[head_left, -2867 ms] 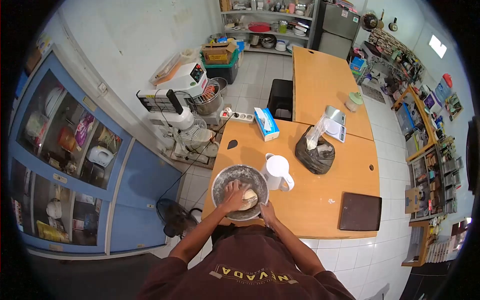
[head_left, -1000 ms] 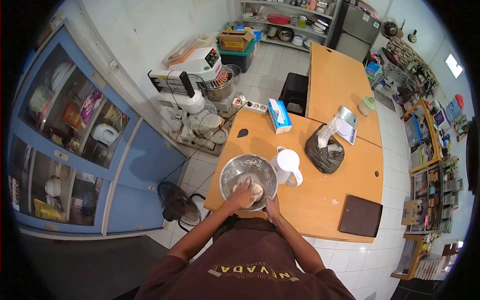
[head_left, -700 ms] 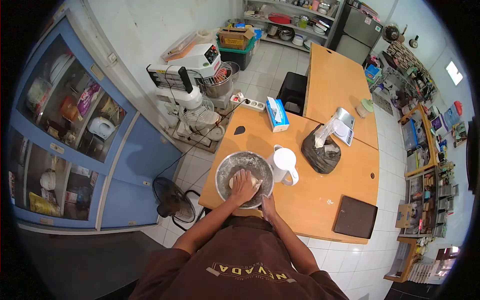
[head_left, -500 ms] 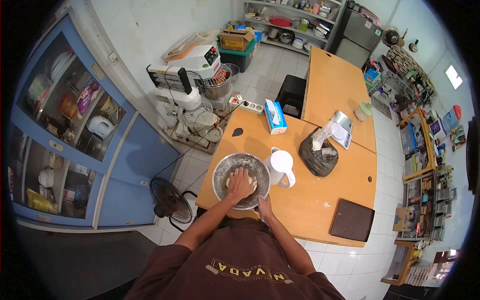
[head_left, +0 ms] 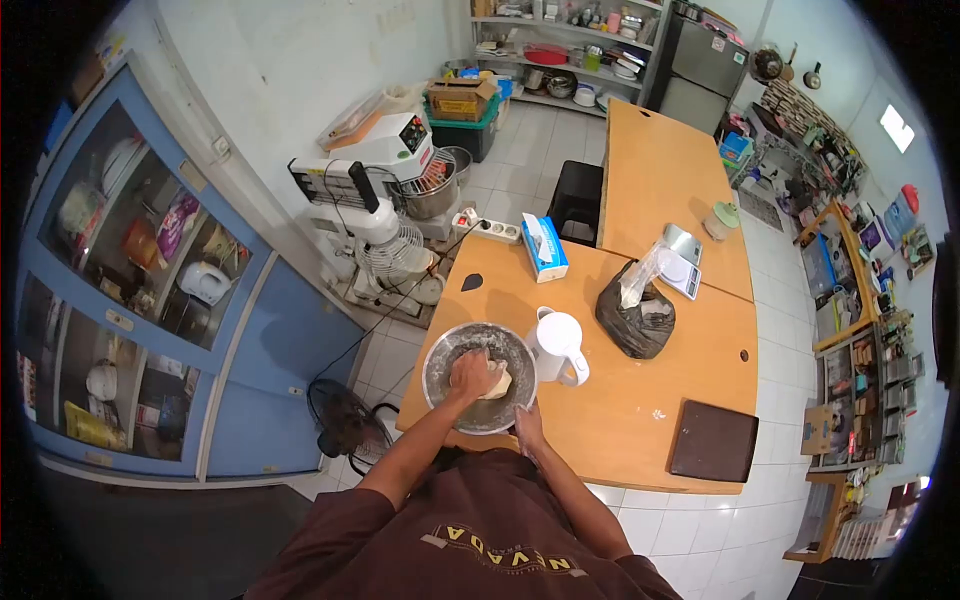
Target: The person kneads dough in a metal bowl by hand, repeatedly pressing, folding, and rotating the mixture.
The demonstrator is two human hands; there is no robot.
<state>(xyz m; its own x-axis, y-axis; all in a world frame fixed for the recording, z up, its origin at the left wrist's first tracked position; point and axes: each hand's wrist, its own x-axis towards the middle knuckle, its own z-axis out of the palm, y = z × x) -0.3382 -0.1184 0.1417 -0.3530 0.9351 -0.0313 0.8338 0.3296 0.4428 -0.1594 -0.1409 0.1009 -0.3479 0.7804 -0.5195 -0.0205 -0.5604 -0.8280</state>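
A metal mixing bowl (head_left: 448, 346), its inside dusted with flour, stands at the near left edge of the wooden table. In it lies a pale lump of dough (head_left: 500, 386). My left hand (head_left: 473, 374) is down in the bowl with its fingers curled over the left side of the dough, hiding part of it. At the bowl's lower right, my right hand (head_left: 528, 424) grips the rim from outside. A white pitcher (head_left: 558, 338) stands close to the bowl's right side.
A black plastic bag (head_left: 636, 322), a digital scale (head_left: 680, 274) and a blue tissue box (head_left: 543, 250) sit on the table (head_left: 590, 430). A dark baking tray (head_left: 714, 441) lies at the near right corner. Left of the table are a fan (head_left: 345, 415) and mixers.
My left hand has gone from lying spread on the dough to curled fingers at its left side. More of the dough shows now. The right hand stays at the rim.
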